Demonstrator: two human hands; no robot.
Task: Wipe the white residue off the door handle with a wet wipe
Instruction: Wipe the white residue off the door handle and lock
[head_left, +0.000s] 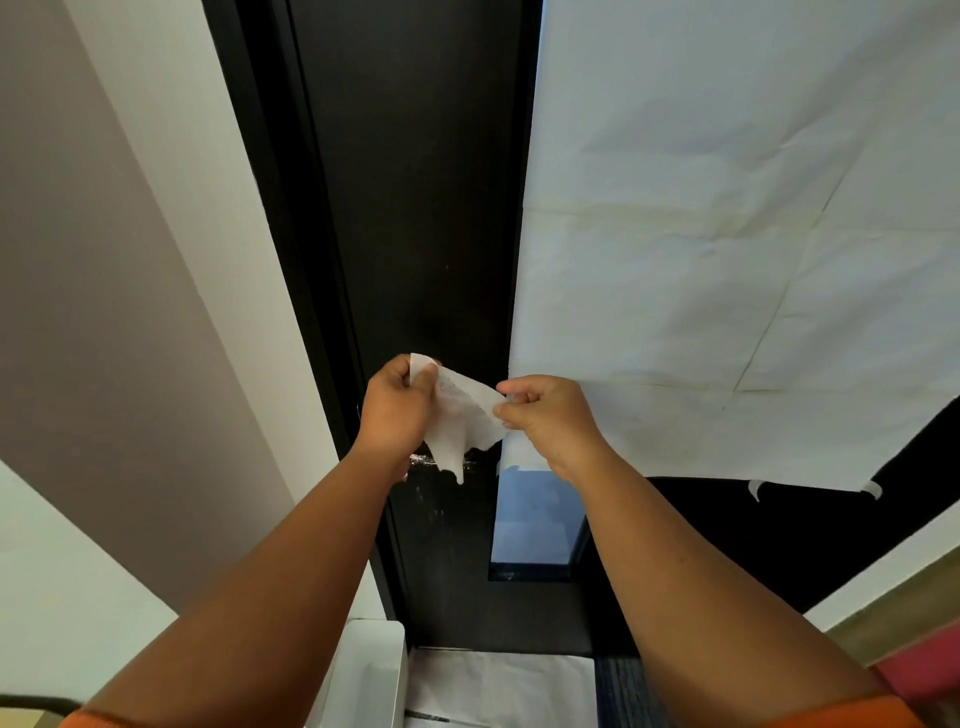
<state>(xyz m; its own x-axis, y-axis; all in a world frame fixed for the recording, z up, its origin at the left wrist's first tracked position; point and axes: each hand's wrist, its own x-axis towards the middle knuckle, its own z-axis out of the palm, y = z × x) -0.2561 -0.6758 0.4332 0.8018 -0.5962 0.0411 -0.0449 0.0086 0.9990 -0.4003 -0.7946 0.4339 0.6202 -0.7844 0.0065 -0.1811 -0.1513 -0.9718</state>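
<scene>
I hold a white wet wipe (465, 415) stretched between both hands in front of a dark door (415, 208). My left hand (397, 405) pinches its upper left corner between thumb and fingers. My right hand (545, 415) pinches its right edge. The wipe hangs slack, with a point drooping down. Behind and just below it the door handle (423, 459) shows white residue; most of the handle is hidden by my left hand and the wipe. White specks also run down the door below the handle.
White paper (727, 234) covers the door's glass on the right; a bare strip of glass (535, 519) shows below it. A pale wall (104, 260) stands left. A white box-like object (369, 670) sits on the floor by the door's foot.
</scene>
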